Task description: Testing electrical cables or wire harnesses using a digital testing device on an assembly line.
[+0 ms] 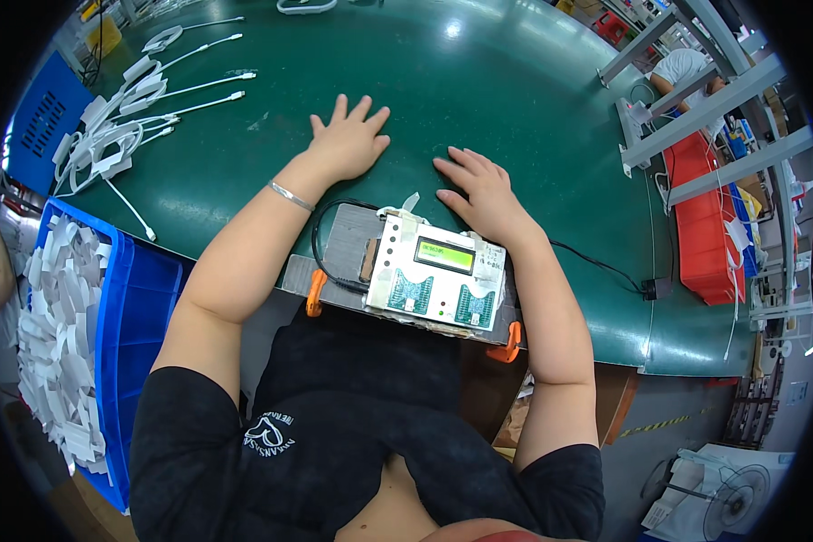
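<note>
My left hand (350,137) rests palm down on the green table, fingers spread and holding nothing. To its right, my right hand (481,194) also lies on the table with fingers apart, just beyond the tester. Between my forearms sits a white electronic tester (434,272) with a lit yellow-green display (445,256) and two small green circuit boards (410,294) on its face. It stands on a grey board (345,237) at the table's near edge, held there by orange clamps (314,293). A black cable (319,237) loops from its left side.
Several white cables (122,135) with tags lie at the far left of the green table (551,108). A blue crate (135,298) full of white bundled pieces stands at my left. Red bins (705,226) and a metal frame (686,135) are at the right, with another person (682,68) beyond.
</note>
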`<state>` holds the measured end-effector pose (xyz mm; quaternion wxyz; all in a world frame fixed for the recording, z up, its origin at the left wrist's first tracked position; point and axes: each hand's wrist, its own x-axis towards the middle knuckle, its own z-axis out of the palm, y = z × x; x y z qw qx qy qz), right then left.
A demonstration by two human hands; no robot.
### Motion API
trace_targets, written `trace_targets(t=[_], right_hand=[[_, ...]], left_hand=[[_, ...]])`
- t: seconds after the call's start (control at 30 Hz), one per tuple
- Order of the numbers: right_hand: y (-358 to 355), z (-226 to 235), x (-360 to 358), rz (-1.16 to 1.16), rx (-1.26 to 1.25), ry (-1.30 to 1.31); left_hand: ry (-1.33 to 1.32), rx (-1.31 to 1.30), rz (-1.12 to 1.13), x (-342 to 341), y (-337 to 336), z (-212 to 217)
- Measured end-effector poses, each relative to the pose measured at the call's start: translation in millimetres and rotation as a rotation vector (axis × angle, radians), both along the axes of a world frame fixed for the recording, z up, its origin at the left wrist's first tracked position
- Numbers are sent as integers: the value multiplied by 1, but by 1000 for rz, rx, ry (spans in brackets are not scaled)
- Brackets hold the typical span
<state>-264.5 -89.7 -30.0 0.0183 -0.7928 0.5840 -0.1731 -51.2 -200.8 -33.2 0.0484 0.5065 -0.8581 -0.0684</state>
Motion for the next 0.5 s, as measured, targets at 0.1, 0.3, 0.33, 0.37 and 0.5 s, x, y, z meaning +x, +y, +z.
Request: trace_targets(t=[0.1,0.3,0.33,0.37,0.5], right_hand=[[0,-1,-2,12,103,37],[-1,2,-2,38,108,35],[-1,2,-3,36,108,37],[-1,1,-4,33,109,40],[0,4,-4,29,111,54]], left_hand=[[-13,55,-116,-2,14,8],[-22,66,-201,1,15,7],[-37,43,-224,5,13,11],[-53,19,-246,8,9,14],[149,-391,411,61,-62,11]])
